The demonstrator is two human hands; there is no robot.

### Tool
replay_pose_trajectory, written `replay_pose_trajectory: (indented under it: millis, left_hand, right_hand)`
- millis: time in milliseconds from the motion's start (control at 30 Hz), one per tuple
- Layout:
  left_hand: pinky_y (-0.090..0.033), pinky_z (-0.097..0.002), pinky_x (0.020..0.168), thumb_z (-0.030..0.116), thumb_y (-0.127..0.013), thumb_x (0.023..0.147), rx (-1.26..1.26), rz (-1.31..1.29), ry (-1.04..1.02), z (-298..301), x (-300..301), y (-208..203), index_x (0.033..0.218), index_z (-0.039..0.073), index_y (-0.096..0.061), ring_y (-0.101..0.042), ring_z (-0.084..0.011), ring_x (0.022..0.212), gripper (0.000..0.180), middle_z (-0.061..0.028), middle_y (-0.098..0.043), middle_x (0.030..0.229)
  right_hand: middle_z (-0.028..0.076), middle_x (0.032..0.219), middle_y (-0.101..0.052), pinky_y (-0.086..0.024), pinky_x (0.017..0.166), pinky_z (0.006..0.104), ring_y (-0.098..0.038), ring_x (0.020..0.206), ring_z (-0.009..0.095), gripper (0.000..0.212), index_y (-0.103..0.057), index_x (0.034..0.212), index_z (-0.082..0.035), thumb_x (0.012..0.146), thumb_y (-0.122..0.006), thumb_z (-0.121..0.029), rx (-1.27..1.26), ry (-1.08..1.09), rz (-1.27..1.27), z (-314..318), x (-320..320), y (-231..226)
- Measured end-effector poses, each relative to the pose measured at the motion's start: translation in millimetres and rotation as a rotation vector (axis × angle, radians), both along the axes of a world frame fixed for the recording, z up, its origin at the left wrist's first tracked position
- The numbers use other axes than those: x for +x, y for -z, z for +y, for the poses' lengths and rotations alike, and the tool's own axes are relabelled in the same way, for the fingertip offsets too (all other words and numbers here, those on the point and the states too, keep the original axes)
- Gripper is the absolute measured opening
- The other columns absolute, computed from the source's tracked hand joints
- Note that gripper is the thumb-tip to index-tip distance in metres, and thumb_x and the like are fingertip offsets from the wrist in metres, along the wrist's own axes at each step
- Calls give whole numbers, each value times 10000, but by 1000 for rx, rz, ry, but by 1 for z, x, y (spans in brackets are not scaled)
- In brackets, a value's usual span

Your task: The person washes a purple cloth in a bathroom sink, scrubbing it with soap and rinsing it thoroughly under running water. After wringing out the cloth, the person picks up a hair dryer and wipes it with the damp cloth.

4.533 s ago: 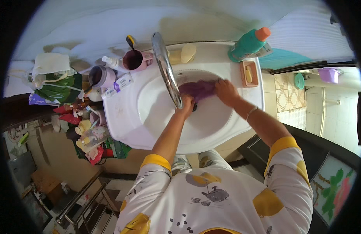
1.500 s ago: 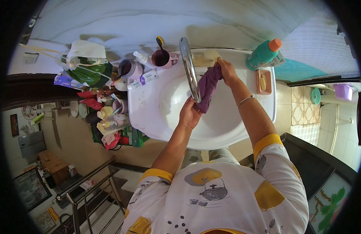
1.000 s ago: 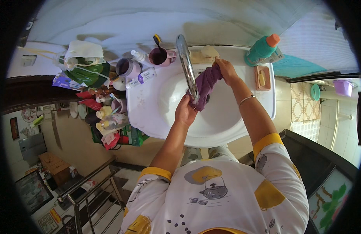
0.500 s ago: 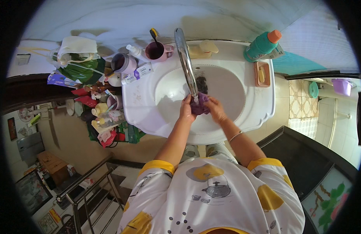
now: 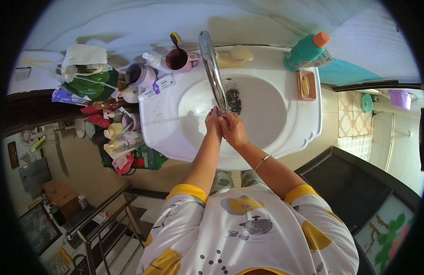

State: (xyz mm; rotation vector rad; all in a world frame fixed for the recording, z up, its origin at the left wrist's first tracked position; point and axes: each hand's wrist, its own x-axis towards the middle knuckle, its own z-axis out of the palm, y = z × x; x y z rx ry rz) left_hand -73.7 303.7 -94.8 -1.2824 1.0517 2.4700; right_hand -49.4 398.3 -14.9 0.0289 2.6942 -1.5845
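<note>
Both hands are closed together over the white sink [image 5: 262, 119], just beneath the mouth of the chrome faucet [image 5: 211, 66]. My left hand [image 5: 213, 123] and my right hand [image 5: 235, 130] press against each other around a wet purple cloth [image 5: 219, 112]. Only a sliver of the cloth shows between the fingers; the rest is covered by the hands. A bracelet [image 5: 266, 158] circles my right wrist. Dark, wet-looking patches [image 5: 233, 101] show in the basin around its drain, beyond the hands.
At the sink's back left stand a pink cup [image 5: 177, 60] with a toothbrush, a lidless jar [image 5: 141, 74] and a toothpaste box [image 5: 159, 87]. A teal bottle [image 5: 306, 52] and a soap dish [image 5: 306, 86] occupy the right. Metal railing [image 5: 106, 220] rises behind at left.
My hands have come closer together, the right moving left, and now squeeze the cloth that hung spread between them. The view has shifted slightly.
</note>
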Motion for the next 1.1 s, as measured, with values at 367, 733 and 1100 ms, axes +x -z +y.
replay_pose_trajectory:
  millis: [367,733,1100]
  left_hand:
    - [-508,-375,626,346,-478,918,153,-23,71,14,8,11,958,49,-547,-599,-228,702,307,-87,-594,793]
    - [-487,-421,779,287,-470,875,182,-12,240,5,-1,-16,990,109,-557,-584,-252,839,229,-63,-592,940]
    - [-515,-366,585,247,-560,848,27,29,109,18,0,56,900,52,-592,-600,-212,631,204,-87,-614,790]
  right_hand:
    - [221,854,-620,-478,718,452,-595,811,404,317,-622,944,-54,882,-492,-336,99,-136,-213,11,-18,37]
    - [30,827,-582,-462,655,266,-555,797,125,180,-607,995,-27,882,-580,-164,-428,87,-275,26,-10,42]
    - [172,827,-646,-499,692,437,-624,761,366,289,-647,829,-89,861,-473,-318,468,-211,-233,16,-53,-1]
